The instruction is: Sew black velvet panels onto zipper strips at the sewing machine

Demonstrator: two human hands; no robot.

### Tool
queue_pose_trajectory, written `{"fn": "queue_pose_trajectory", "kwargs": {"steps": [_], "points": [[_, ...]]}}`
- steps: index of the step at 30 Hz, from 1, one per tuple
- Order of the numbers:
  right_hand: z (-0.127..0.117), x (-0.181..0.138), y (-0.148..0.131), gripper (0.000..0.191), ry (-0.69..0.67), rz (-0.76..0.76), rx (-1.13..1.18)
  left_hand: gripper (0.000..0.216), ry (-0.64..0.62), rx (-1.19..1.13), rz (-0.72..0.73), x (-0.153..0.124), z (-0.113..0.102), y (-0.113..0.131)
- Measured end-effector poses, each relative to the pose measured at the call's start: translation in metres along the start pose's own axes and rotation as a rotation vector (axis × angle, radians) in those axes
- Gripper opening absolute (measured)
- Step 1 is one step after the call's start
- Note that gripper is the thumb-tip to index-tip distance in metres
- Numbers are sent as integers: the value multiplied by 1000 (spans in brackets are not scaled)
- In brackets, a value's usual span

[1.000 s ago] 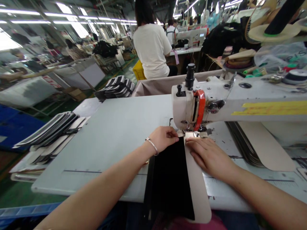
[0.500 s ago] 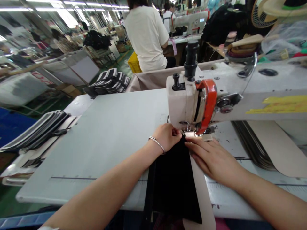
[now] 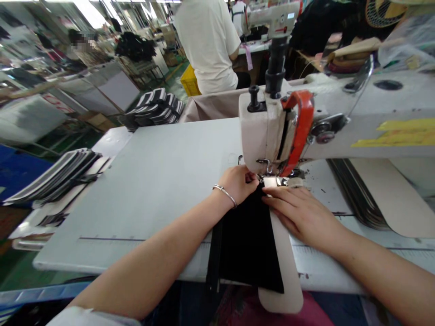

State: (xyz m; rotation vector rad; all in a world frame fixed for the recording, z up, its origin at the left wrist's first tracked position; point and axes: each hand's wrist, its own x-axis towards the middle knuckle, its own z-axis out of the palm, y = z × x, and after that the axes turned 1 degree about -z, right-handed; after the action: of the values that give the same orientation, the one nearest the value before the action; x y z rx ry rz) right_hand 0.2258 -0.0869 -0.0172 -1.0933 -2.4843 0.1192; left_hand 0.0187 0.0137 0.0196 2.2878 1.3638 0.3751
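My left hand (image 3: 239,183), with a silver bracelet at the wrist, is closed in a pinch at the far end of a black fabric strip (image 3: 251,249), just left of the presser foot. My right hand (image 3: 299,208) lies flat with fingers stretched out, pressing the fabric's right edge and the beige panel (image 3: 287,276) under it. Both pieces run from the sewing machine (image 3: 261,136) toward me and hang past the table's front edge. A narrow black band (image 3: 214,253) trails along the fabric's left side. Fingertips partly hide the stitching spot.
Beige rounded panels (image 3: 384,194) lie stacked under the machine arm at right. Stacks of black-and-white pieces stand at the left (image 3: 64,176) and at the far table corner (image 3: 158,106). Beyond the table a co-worker in a white shirt (image 3: 209,45) sits beside a yellow crate (image 3: 190,82).
My view has shifted slightly, so the table and machine sit higher. The black fabric and beige panel appear a little farther forward under the machine. Both hands keep their places by the presser foot.
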Motion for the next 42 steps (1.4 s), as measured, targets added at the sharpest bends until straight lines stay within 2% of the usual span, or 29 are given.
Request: {"fn": "queue_pose_trajectory", "kwargs": {"steps": [2, 4, 6, 8, 10, 13, 17, 21, 23, 26, 28, 30, 32, 36, 42], "points": [[-2, 0, 1, 40, -5, -21, 2, 9, 55, 92, 83, -18, -5, 1], [-3, 0, 0, 38, -6, -22, -12, 15, 63, 159, 263, -51, -9, 5], [-5, -1, -4, 36, -4, -18, -28, 20, -27, 123, 489, -94, -7, 10], [-7, -3, -11, 35, -10, -13, -24, 24, -51, 85, 633, -136, -1, 14], [-9, -7, -18, 34, -6, -7, -2, 21, -1, 92, 694, -165, 8, 16], [-10, -13, -23, 36, 5, 1, 25, 27, 57, 98, 698, -183, 19, 14], [-8, -15, -23, 35, 12, 15, 44, 26, 54, 119, 704, -183, 21, 13], [-7, -15, -22, 36, 13, 21, 42, 21, 28, 65, 698, -168, 11, 14], [-7, -15, -22, 36, 10, 22, 41, 18, 27, 24, 645, -147, 4, 12], [-6, -16, -23, 37, 11, 23, 44, 26, 98, 101, 508, -100, -2, 2], [-6, -16, -23, 38, 18, 18, 45, 31, 103, 167, 464, -70, 0, -6], [-5, -16, -22, 38, 28, 16, 48, 31, 75, 191, 462, -52, 5, -13], [-5, -16, -23, 40, 27, 21, 58, 30, 71, 182, 468, -47, 10, -17], [-6, -15, -24, 46, 20, 25, 75, 31, 85, 152, 482, -52, 12, -18], [-6, -16, -24, 43, -1, 40, 65, 32, 87, 160, 483, -51, 11, -16]]}}
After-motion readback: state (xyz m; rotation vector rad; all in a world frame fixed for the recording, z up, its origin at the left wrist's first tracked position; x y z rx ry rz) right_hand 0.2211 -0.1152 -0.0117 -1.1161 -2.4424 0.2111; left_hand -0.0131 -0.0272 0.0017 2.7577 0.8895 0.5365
